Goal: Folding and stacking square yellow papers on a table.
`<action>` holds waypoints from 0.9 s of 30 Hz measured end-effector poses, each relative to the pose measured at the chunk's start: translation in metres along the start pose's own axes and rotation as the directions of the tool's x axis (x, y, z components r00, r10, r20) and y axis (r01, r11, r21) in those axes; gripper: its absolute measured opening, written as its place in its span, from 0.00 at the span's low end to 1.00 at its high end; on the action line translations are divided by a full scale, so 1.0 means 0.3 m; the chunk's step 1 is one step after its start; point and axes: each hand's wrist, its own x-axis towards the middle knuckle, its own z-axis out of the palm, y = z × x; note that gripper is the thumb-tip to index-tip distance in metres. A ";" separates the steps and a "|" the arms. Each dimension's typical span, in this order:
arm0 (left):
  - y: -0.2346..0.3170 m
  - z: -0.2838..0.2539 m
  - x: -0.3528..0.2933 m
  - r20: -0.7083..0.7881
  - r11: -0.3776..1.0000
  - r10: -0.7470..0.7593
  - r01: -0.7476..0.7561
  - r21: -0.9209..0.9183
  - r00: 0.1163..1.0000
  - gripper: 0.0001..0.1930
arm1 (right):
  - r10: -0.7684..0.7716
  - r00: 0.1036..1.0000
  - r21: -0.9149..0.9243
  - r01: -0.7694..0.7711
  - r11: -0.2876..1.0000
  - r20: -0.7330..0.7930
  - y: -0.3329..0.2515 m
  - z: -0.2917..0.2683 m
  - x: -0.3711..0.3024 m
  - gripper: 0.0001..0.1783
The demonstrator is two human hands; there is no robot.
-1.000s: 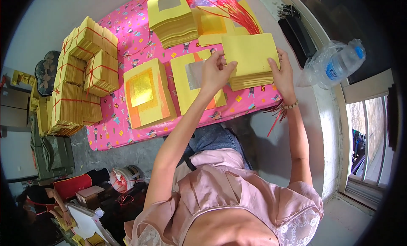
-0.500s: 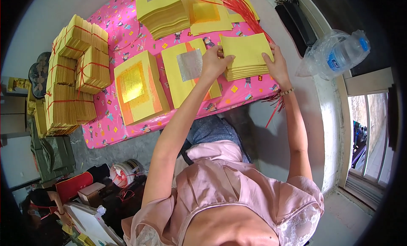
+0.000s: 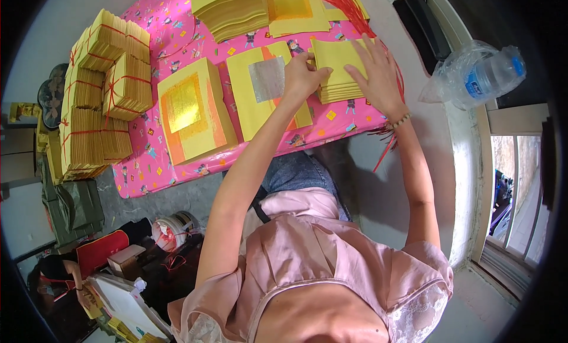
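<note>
A small stack of folded yellow paper [image 3: 338, 62] lies at the right of the pink patterned tablecloth [image 3: 331, 121]. My left hand [image 3: 303, 77] pinches its left edge, thumb on top and the other fingers curled at the side. Across the right part of the stack rests my right hand [image 3: 378, 77], palm down with fingers spread. Close beside my left hand is a pile of yellow sheets with a silver square [image 3: 267, 80]. Further left sits a thicker pile with a gold square [image 3: 188, 103].
Bundles of yellow paper tied with red string [image 3: 97, 106] are heaped at the left edge. Red strips [image 3: 346, 12] trail over the far right. A plastic bottle in a clear bag [image 3: 482, 77] stands by the wall. Another person's arm [image 3: 74, 275] shows at lower left.
My right hand has let go of the stack's right edge and now lies flat over its top. My left hand keeps its hold; the view has shifted slightly.
</note>
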 end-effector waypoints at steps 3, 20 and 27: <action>-0.007 0.005 0.001 0.000 0.999 -0.016 0.016 -0.040 1.000 0.30 | -0.006 0.986 -0.043 0.014 0.999 0.166 0.013 0.066 -0.018 0.35; -0.096 -0.030 -0.081 -0.227 0.942 0.335 -0.331 0.058 0.915 0.24 | 0.004 0.975 -0.014 -0.001 1.000 0.221 0.047 0.116 -0.031 0.35; -0.160 -0.189 -0.289 -0.173 0.921 0.379 -0.351 0.171 0.909 0.16 | -0.009 0.975 -0.030 0.016 0.999 0.221 0.012 -0.011 0.045 0.30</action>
